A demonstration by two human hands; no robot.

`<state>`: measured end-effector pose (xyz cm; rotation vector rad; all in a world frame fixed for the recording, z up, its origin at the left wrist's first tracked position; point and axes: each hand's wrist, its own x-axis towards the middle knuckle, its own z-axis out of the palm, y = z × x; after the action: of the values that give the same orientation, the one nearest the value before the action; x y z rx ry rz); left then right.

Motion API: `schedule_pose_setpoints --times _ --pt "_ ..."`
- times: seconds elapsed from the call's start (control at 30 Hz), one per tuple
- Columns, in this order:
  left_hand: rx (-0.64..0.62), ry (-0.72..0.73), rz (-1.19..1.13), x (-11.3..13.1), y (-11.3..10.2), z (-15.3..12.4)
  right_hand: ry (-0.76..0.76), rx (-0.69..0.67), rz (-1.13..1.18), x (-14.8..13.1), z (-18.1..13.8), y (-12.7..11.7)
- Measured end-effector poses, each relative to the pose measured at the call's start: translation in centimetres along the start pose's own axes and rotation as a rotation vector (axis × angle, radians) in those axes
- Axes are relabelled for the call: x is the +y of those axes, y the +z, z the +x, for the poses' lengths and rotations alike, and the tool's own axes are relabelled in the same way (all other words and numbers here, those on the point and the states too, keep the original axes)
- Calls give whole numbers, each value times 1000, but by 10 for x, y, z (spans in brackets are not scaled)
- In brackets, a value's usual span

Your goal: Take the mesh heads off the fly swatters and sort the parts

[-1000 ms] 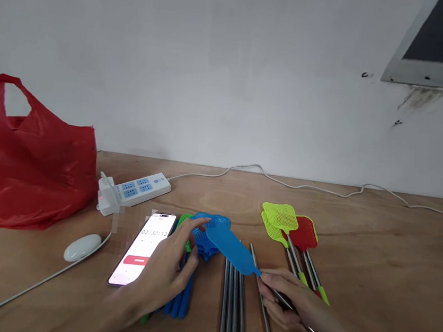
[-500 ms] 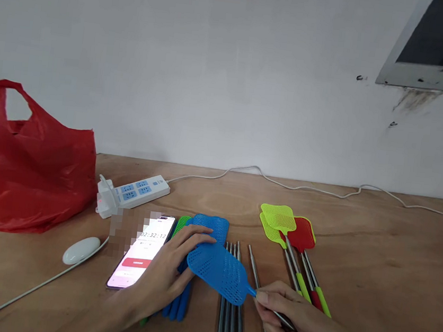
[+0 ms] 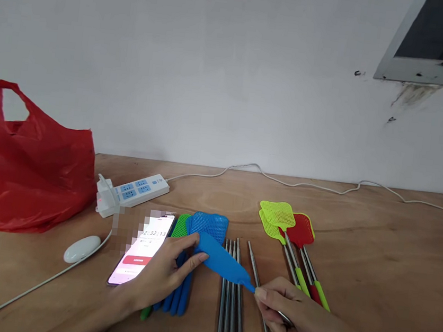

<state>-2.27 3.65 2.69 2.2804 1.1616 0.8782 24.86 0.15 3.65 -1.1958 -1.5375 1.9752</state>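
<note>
Blue swatter head (image 3: 221, 262) | slants rightward, away from table's (image 3: 394, 260) far edge | left hand (image 3: 165, 269) pinching tip, right hand (image 3: 289, 309) gripping rod (image 3: 286, 319)

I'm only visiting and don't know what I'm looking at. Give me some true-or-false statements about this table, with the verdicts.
1. The left hand pinches the far end of a blue swatter head. True.
2. The right hand is holding the phone. False: it grips at that blue head's narrow end; the phone lies beside the left hand.
3. Several metal rods lie on the table between the hands. True.
4. The yellow-green swatter heads lie left of the phone. False: they lie to its right.
5. A red plastic bag stands at the left. True.
</note>
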Motion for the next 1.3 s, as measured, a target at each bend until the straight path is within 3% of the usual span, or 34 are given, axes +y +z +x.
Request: schedule_pose_setpoints --times 0.17,0.33,0.47,0.7,0.93,1.13,1.2,1.3 --pt "36 -110 -242 8 -1 1 -57 9 5 9 3 -3" --pt "-140 -396 -703 13 -2 5 -105 69 -212 10 2 -1" --pt "-172 -568 -856 12 -4 8 -132 124 -303 13 5 1" --pt "-112 -521 -761 13 0 8 -115 -8 -9 29 20 -5" --pt "-66 -467 -624 20 -2 6 -317 187 -540 14 13 -1" --pt "-28 -468 -584 24 0 7 -364 257 -700 19 15 0" --pt "32 -465 -550 21 -2 8 -362 271 -719 19 14 0" --pt "239 -440 -515 13 -10 11 -357 306 -731 20 13 -3"
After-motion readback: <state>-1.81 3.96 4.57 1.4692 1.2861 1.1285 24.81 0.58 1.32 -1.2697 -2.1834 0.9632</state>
